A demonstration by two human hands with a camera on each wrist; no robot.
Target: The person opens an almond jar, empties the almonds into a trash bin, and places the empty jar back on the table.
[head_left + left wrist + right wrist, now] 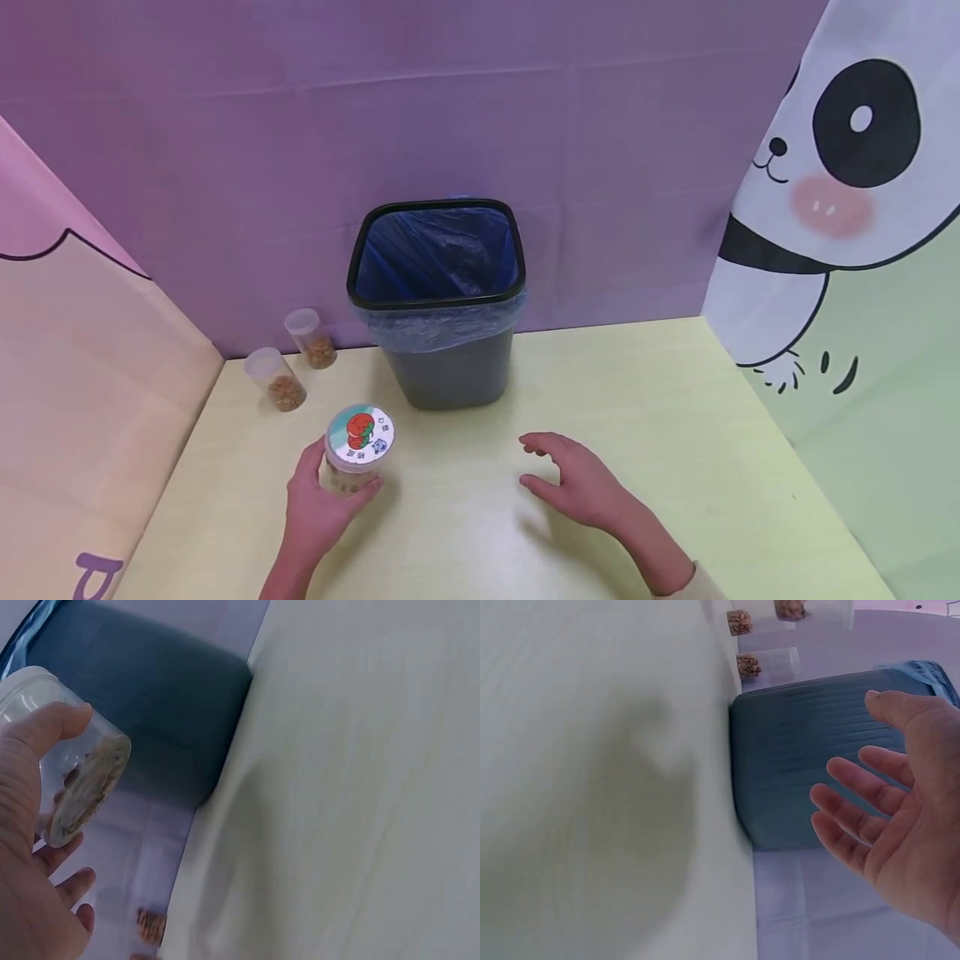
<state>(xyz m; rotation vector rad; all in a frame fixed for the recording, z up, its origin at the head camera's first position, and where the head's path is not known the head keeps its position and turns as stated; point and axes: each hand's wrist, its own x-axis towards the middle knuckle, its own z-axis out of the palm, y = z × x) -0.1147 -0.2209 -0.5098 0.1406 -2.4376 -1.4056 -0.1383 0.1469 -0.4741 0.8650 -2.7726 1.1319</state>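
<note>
My left hand (318, 500) grips a clear plastic jar (354, 454) with a white sticker lid, standing on the pale yellow table (675, 433) at front left. In the left wrist view the thumb (45, 731) curls over the jar (82, 784), which holds some brown pieces. My right hand (573, 479) hovers open just above the table to the right of the jar, fingers relaxed and holding nothing; the right wrist view shows its spread fingers (862, 795). A dark grey bin (442, 300) with a blue liner stands behind both hands.
Two small open clear jars (276, 379) (311, 337) with brown contents stand at the back left by the wall. Purple cloth backs the table, a pink panel lines the left, a panda-print cloth the right.
</note>
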